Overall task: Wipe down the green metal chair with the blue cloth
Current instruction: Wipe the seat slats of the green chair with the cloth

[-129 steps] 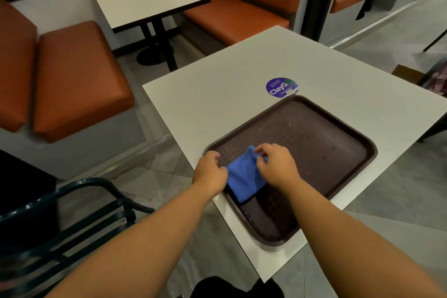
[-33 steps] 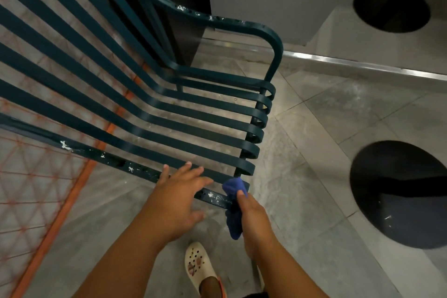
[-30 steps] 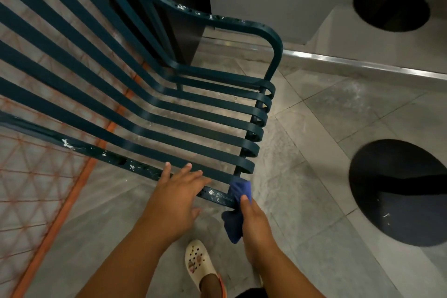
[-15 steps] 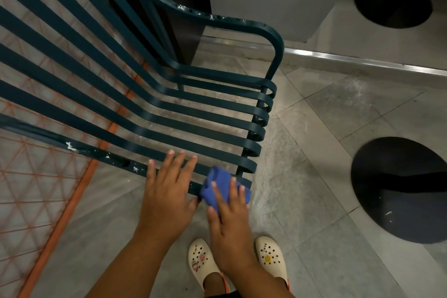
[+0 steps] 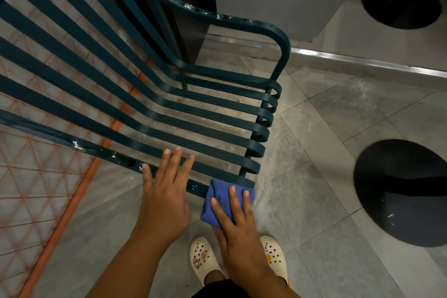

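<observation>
The dark green metal chair (image 5: 188, 113) fills the upper left, its seat made of long flat slats that curl under at the right end. Its near armrest bar shows chipped paint. The blue cloth (image 5: 219, 195) is draped over the front end of that near bar. My right hand (image 5: 235, 219) lies flat on the cloth with straight fingers, pressing it onto the bar. My left hand (image 5: 164, 193) rests open on the same bar just to the left, fingers spread over the nearest slat.
Grey floor tiles lie below. An orange mesh pattern (image 5: 36, 189) shows under the chair at left. Two round black table bases (image 5: 401, 191) (image 5: 399, 3) stand at right. A metal floor strip (image 5: 362, 63) edges a grey bench plinth. My cream clogs (image 5: 202, 256) are below.
Earlier both hands held the cloth on a tray on a table. Over the last second my right hand went from gripping the hanging cloth to pressing it flat on the bar; my left hand spread forward.
</observation>
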The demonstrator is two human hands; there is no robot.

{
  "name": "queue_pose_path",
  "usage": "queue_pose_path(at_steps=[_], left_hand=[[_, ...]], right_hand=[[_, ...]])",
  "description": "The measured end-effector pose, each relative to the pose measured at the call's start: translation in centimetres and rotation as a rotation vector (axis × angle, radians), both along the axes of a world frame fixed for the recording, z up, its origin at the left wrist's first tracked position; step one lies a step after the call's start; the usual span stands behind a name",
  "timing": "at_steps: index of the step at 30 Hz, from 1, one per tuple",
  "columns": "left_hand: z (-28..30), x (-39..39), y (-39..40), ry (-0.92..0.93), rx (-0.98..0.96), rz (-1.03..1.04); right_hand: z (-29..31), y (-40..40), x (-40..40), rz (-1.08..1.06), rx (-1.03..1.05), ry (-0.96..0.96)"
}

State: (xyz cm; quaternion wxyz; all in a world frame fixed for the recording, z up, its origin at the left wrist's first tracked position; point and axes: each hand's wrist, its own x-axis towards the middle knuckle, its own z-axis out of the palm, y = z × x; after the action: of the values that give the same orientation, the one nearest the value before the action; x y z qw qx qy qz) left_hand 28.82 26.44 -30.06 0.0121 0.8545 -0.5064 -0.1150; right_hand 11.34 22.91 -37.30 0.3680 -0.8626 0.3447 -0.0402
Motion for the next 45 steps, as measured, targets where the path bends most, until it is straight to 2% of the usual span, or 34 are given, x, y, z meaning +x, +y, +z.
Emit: queue_pose_path(at_steps=[3,4,7,9,10,12,14,16,19,20,25,27,29,30,32,35,37,39,41,43,45], left_hand=[[-0.1,-0.1,0.7,0.032,-0.001,0.018],[-0.2,-0.1,1.0,0.035,-0.013,0.02],[-0.4,-0.3,1.5,0.061,-0.053,0.041],[-0.4,-0.5,1.7,0.096,-0.077,0.062],[-0.4,-0.5,1.8,0.103,-0.081,0.067],[-0.4,-0.6,2.1,0.101,-0.077,0.071],[-0.4,-0.7,2.3,0.098,-0.074,0.071],[-0.4,-0.8,2.3,0.099,-0.084,0.063],[-0.4,-1.0,2.4,0.102,-0.101,0.027],[-0.4,-1.1,2.4,0.102,-0.101,0.015],[-0.4,-1.4,2.1,0.092,-0.076,0.012],[-0.5,-1.4,2.2,0.1,-0.077,0.02],[-0.7,-1.5,2.4,0.116,-0.074,0.024],[-0.7,-1.5,2.4,0.119,-0.067,0.027],[-0.5,-1.7,2.3,0.119,-0.048,0.038],[-0.2,-1.9,2.4,0.132,-0.068,0.061],[-0.3,-2.0,2.5,0.142,-0.087,0.084],[-0.5,-2.0,2.7,0.145,-0.093,0.097],[-0.9,-2.0,2.7,0.158,-0.102,0.101],[-1.0,-2.0,2.7,0.172,-0.118,0.098],[-1.1,-2.2,2.7,0.169,-0.131,0.094]], right_hand=[[0.5,-0.5,0.3,-0.146,0.147,0.024],[1.1,-0.4,1.0,-0.17,0.131,0.05],[1.9,-0.1,2.2,-0.012,-0.066,0.136],[0.9,-0.1,1.2,0.121,-0.195,0.104],[0.4,-0.1,0.5,0.135,-0.19,0.07],[-0.1,-0.4,-0.3,0.046,-0.158,0.03],[0.4,-0.4,0.4,-0.096,-0.003,0.041],[0.9,-0.3,1.5,-0.133,-0.051,0.064],[0.7,0.1,1.2,0.056,-0.191,0.042],[0.4,0.3,0.6,0.082,-0.174,0.008],[0.6,0.0,0.7,-0.23,0.124,0.027],[1.5,-0.5,2.1,-0.194,0.028,0.047],[1.7,-1.7,2.9,-0.176,-0.04,-0.012],[1.7,-2.6,3.0,-0.204,0.011,-0.06],[0.5,-4.2,2.5,-0.296,0.271,-0.119],[-1.1,-6.6,1.5,-0.501,0.753,-0.051],[-1.0,-7.1,1.9,-0.598,0.928,0.027],[0.2,-7.0,2.7,-0.469,0.775,0.082],[1.5,-5.4,2.9,-0.336,0.489,-0.01],[2.7,-2.5,2.2,-0.3,0.309,-0.114],[2.0,0.0,1.1,-0.354,0.281,-0.144]])
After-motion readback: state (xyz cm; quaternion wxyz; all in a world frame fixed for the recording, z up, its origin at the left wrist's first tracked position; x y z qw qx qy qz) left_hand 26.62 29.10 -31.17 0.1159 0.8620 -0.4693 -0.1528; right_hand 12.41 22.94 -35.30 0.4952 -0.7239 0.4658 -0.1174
